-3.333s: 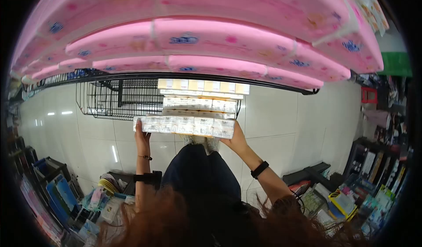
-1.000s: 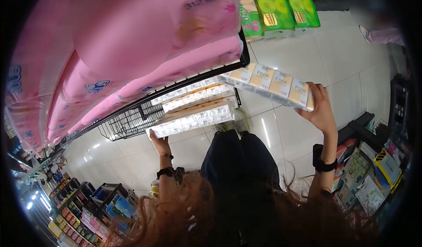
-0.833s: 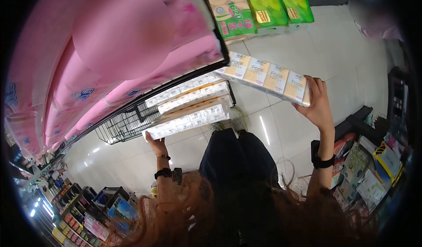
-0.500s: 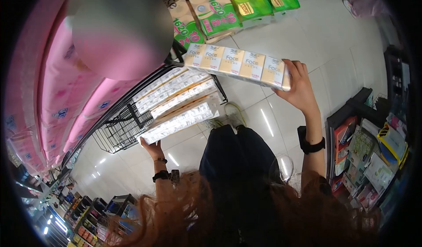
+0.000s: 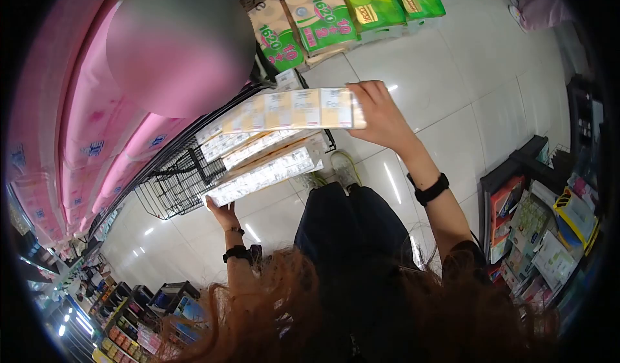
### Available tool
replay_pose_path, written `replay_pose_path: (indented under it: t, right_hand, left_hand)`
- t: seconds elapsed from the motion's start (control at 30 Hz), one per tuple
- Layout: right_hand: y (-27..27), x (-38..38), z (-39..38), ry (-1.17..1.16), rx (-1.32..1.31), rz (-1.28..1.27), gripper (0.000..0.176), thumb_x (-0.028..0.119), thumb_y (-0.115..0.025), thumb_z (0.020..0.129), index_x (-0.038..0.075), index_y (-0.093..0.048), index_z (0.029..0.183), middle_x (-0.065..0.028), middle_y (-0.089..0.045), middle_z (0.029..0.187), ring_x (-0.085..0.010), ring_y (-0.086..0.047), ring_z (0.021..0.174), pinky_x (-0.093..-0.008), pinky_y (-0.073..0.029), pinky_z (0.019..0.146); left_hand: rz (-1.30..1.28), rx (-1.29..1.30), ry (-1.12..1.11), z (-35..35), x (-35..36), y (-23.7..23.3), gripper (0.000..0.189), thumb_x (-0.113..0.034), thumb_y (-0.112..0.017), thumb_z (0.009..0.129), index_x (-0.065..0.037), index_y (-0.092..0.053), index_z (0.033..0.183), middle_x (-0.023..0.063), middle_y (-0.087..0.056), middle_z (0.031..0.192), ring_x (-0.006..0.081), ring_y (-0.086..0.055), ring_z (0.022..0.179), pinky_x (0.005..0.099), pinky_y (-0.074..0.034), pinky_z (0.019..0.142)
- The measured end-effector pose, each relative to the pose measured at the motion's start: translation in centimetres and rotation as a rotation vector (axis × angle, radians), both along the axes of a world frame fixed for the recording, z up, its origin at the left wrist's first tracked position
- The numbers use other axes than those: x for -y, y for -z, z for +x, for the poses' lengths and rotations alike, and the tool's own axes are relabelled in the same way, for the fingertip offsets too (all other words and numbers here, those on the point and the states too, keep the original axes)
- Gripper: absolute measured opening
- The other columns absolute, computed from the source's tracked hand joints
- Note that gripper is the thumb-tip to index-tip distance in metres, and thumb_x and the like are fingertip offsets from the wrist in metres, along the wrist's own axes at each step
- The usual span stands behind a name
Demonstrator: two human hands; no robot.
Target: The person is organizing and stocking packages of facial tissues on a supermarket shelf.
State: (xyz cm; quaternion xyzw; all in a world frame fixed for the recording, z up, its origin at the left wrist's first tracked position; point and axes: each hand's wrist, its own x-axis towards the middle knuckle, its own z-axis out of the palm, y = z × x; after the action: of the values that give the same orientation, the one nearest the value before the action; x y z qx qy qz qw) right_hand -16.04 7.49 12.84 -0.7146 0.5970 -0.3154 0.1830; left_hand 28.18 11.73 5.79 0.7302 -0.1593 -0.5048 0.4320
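My right hand [image 5: 384, 119] grips the right end of a long cream and white tissue pack [image 5: 305, 109], printed "Face" and slightly blurred. That pack is over a row of similar white tissue packs [image 5: 258, 176] lying on a black wire rack. At the lower left, my left hand [image 5: 224, 216] is closed round the near-left corner of the front white pack. Its fingertips are partly hidden by the pack.
Pink wrapped packs [image 5: 97, 111] are stacked along the left. Green and beige paper bundles [image 5: 316, 14] stand ahead. A black wire basket section [image 5: 169, 185] adjoins the packs. On the right is a shelf of packaged goods [image 5: 542, 227]; another person's legs [image 5: 542, 8] appear far right.
My right hand has moved left with the cream tissue pack, which now overlaps the row of white packs and lies more level. My left hand stays at the front pack's corner.
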Motion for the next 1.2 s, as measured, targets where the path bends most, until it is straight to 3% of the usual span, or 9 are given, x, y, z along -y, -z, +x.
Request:
replay_pose_path:
  t: [0.3, 0.37, 0.53, 0.77, 0.83, 0.9, 1.07, 1.13, 1.2]
  right_hand:
    - [3.7, 7.0, 5.8, -0.241, -0.132, -0.123, 0.068, 0.023, -0.072, 0.060, 0.003, -0.045, 0.119, -0.0118, -0.048, 0.109, -0.0295, -0.042, 0.103, -0.0400, -0.034, 0.093]
    - [3.5, 8.1, 6.2, -0.262, -0.182, -0.015, 0.069, 0.024, -0.072, 0.060, 0.004, -0.045, 0.120, -0.0125, -0.048, 0.109, -0.0303, -0.042, 0.105, -0.0412, -0.034, 0.094]
    - [3.1, 9.1, 6.5, -0.229, -0.279, 0.193, 0.070, 0.029, -0.072, 0.064, 0.007, -0.043, 0.124, -0.0122, -0.052, 0.117, -0.0383, -0.039, 0.114, -0.0440, -0.028, 0.101]
    - [2.8, 6.5, 6.5, -0.146, -0.286, 0.066, 0.064, 0.029, -0.069, 0.068, 0.007, -0.044, 0.122, -0.0161, -0.048, 0.118, -0.0377, -0.040, 0.114, -0.0442, -0.029, 0.100]
    - [0.4, 3.5, 6.5, -0.005, 0.017, -0.091, 0.055, 0.026, -0.064, 0.074, 0.004, -0.044, 0.120, -0.0187, -0.048, 0.115, -0.0354, -0.042, 0.112, -0.0425, -0.032, 0.097]
    - [1.1, -1.0, 7.4, 0.158, 0.288, 0.033, 0.047, 0.022, -0.057, 0.080, 0.000, -0.044, 0.120, -0.0211, -0.048, 0.113, -0.0350, -0.043, 0.111, -0.0403, -0.034, 0.094]
    - [6.5, -10.3, 10.3, 0.386, 0.529, 0.583, 0.050, 0.034, -0.043, 0.091, -0.005, -0.041, 0.122, -0.0204, -0.047, 0.118, -0.0354, -0.041, 0.115, -0.0368, -0.032, 0.097]
    - [7.9, -11.3, 11.1, 0.309, 0.969, 1.100, 0.063, 0.048, -0.031, 0.093, 0.003, -0.023, 0.136, -0.0133, -0.033, 0.135, -0.0264, -0.032, 0.125, -0.0371, -0.031, 0.100]
    - [7.6, -10.9, 12.2, 0.377, 1.094, 1.102, 0.067, 0.051, -0.029, 0.092, 0.003, -0.019, 0.137, -0.0131, -0.030, 0.137, -0.0265, -0.030, 0.127, -0.0387, -0.030, 0.100]
  left_hand:
    - [0.013, -0.071, 0.053, 1.0, -0.2, 0.3, 0.068, -0.058, -0.042, 0.083, -0.017, -0.027, 0.134, 0.0062, -0.032, 0.138, 0.0258, -0.032, 0.126, 0.0482, -0.026, 0.101]
    - [0.003, -0.051, 0.030, 1.0, -0.4, 0.7, 0.068, -0.058, -0.041, 0.084, -0.017, -0.025, 0.135, 0.0063, -0.032, 0.138, 0.0256, -0.032, 0.126, 0.0476, -0.026, 0.101]
    - [0.013, -0.054, 0.029, 0.6, -0.6, 0.4, 0.067, -0.057, -0.037, 0.085, -0.017, -0.022, 0.137, 0.0054, -0.029, 0.140, 0.0267, -0.030, 0.127, 0.0481, -0.025, 0.102]
    - [-0.001, -0.083, 0.039, 1.2, -0.8, 1.1, 0.070, -0.058, -0.034, 0.086, -0.015, -0.017, 0.140, 0.0057, -0.022, 0.143, 0.0272, -0.024, 0.131, 0.0481, -0.022, 0.103]
    - [-0.005, -0.081, 0.038, 1.0, -0.6, 1.0, 0.071, -0.058, -0.033, 0.086, -0.016, -0.016, 0.141, 0.0058, -0.021, 0.144, 0.0274, -0.023, 0.131, 0.0483, -0.022, 0.103]
    - [-0.002, -0.040, -0.018, 0.8, -0.6, 1.0, 0.068, -0.056, -0.035, 0.086, -0.015, -0.020, 0.139, 0.0063, -0.026, 0.142, 0.0274, -0.026, 0.130, 0.0472, -0.022, 0.104]
    - [-0.042, -0.203, 0.026, 1.2, -0.6, 1.1, 0.063, -0.055, -0.040, 0.085, -0.014, -0.031, 0.132, 0.0068, -0.037, 0.134, 0.0269, -0.036, 0.123, 0.0437, -0.028, 0.101]
    - [-0.075, -0.233, 0.025, 1.4, -0.4, 0.8, 0.062, -0.055, -0.043, 0.084, -0.014, -0.035, 0.130, 0.0071, -0.040, 0.132, 0.0273, -0.039, 0.120, 0.0419, -0.031, 0.100]
    - [-0.056, -0.287, 0.008, 1.2, -0.3, 0.3, 0.060, -0.052, -0.044, 0.085, -0.010, -0.037, 0.127, 0.0080, -0.043, 0.129, 0.0276, -0.042, 0.117, 0.0403, -0.034, 0.098]
